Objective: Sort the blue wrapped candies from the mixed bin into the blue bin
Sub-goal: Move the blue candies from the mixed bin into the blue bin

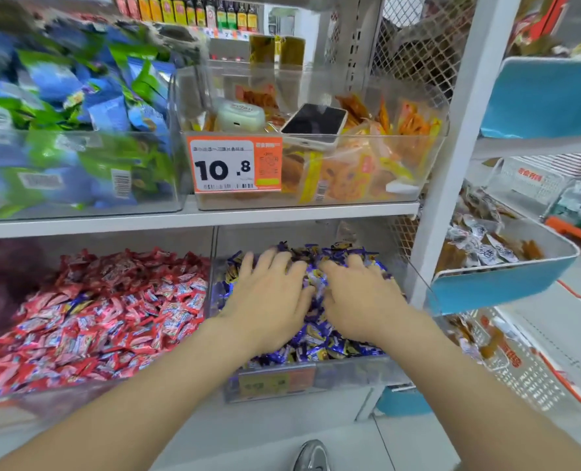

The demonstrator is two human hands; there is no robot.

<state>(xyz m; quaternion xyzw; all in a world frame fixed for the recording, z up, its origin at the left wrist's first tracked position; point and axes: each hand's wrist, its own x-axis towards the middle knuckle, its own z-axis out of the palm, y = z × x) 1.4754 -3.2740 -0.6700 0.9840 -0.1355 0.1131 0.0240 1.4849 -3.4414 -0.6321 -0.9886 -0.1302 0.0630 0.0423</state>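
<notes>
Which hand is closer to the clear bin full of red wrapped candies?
Left. The left hand rests on the blue wrapped candies right beside the clear bin of red wrapped candies; the right hand lies farther right in the same pile.

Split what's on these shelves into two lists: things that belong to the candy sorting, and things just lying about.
Belongs to the job: left hand, right hand, blue wrapped candies, blue bin, mixed bin of mostly red candies.

Just lying about: phone, white case, 10.8 price tag, green and blue packets, orange snack packets.
</notes>
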